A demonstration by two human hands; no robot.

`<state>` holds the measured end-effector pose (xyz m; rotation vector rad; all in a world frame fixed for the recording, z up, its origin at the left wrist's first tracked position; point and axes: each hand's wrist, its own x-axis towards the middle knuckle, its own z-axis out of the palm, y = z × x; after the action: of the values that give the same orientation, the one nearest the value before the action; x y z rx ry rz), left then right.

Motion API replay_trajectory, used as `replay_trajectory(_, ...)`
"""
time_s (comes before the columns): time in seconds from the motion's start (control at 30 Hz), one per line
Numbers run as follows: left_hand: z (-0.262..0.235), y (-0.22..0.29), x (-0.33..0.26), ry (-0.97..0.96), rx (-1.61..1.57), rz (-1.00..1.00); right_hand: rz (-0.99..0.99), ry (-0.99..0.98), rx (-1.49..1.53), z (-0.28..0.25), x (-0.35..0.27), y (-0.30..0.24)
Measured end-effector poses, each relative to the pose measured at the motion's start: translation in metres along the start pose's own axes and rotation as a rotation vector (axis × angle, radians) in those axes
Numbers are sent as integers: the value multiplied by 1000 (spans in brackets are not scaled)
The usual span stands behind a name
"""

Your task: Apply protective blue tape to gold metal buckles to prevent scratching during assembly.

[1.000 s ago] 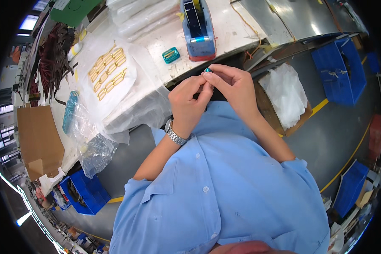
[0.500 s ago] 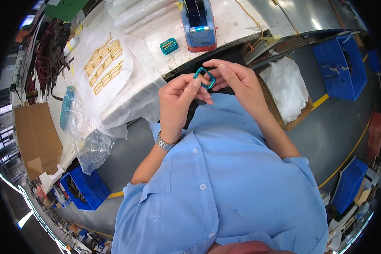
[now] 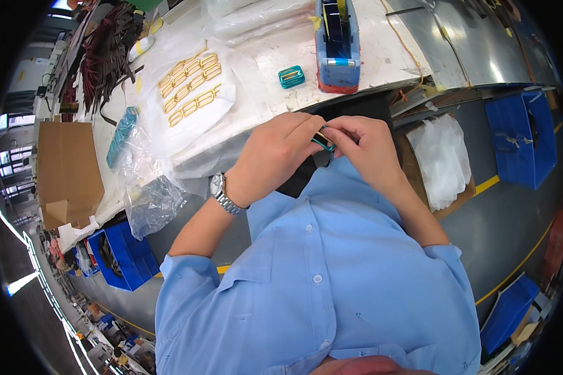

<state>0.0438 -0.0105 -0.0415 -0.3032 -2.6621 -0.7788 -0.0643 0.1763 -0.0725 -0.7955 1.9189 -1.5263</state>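
Centre of frame, just below the worktop (image 3: 381, 59) edge: left hand (image 3: 275, 159) and right hand (image 3: 369, 150) meet, fingers of both pinching a small teal buckle (image 3: 323, 141). Looks like mid-assembly; the next move likely calls for a steady fingertip grip.

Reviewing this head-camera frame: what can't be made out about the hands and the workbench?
- Teal buckle, head view: mostly covered by the fingers of the left hand and right hand; its full shape is hidden.
- Tape dispenser: top cut off by the upper edge.
- Gold buckles: too small for detail.
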Motion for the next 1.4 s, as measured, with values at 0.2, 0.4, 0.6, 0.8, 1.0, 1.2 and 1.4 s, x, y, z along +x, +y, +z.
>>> replay_trajectory(0.2,-19,-15,13,-76,14,-7,13,27,95,7,15,-8)
replay_trajectory(0.4,-27,-41,23,-21,-4,-149,0,125,335,-11,21,-16)
replay_trajectory(0.6,-5,-88,35,158,114,-324,-143,367,162,-41,27,-27)
replay_trajectory(0.8,-6,-85,38,113,203,-291,-121,359,11,-53,57,-18)
replay_trajectory(1.0,-20,-52,76,332,223,80,10,223,-77,-49,87,-19)
replay_trajectory(1.2,-3,-59,119,332,276,208,-83,230,218,-49,93,-20)
replay_trajectory(1.4,-11,-71,133,341,429,263,16,83,369,-27,14,-54)
